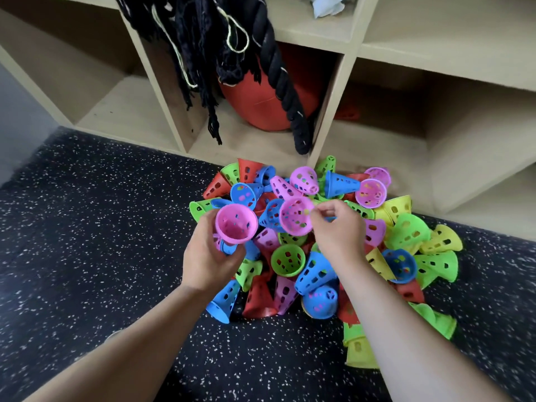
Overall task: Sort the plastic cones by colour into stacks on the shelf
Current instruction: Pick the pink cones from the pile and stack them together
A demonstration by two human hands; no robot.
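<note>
Black speckled floor (87,227) meets a beige wooden shelf (327,111) with open cubbies. Pile of cones (316,272) sits on the floor right against the shelf front, below the divider between the middle and right cubbies; mixed pink, blue, green, yellow and red, all perforated, lying at every angle, some mouth up, some on their sides. Left hand (208,256) is over the left edge of the pile, fingers curled round the narrow end of a pink cone (236,224), wide mouth tilted up toward the camera. More pink edges show at the fingers under it; cannot tell if other cones are nested there. Right hand (336,227) is over the pile centre, thumb and fingertips pinching the right rim of a second pink cone (295,216), mouth also toward the camera. The two pink cones are near each other, not touching, a blue one showing between them. Both forearms come in from the bottom edge, bare. Green cone (287,259) sits mouth up just below the two hands. Yellow cones (397,207) cluster at the right side of the pile; a red cone (258,297) lies at the near edge. Middle lower cubby holds an orange-red ball (261,105), with a thick black rope (278,76) hanging down in front of it, the end near the cubby floor. Black fringed netting (203,39) hangs beside the rope on the left. Small red thing (346,113) lies in the right cubby, too dark to tell what. Pale cloth (327,7) lies on an upper shelf board.
</note>
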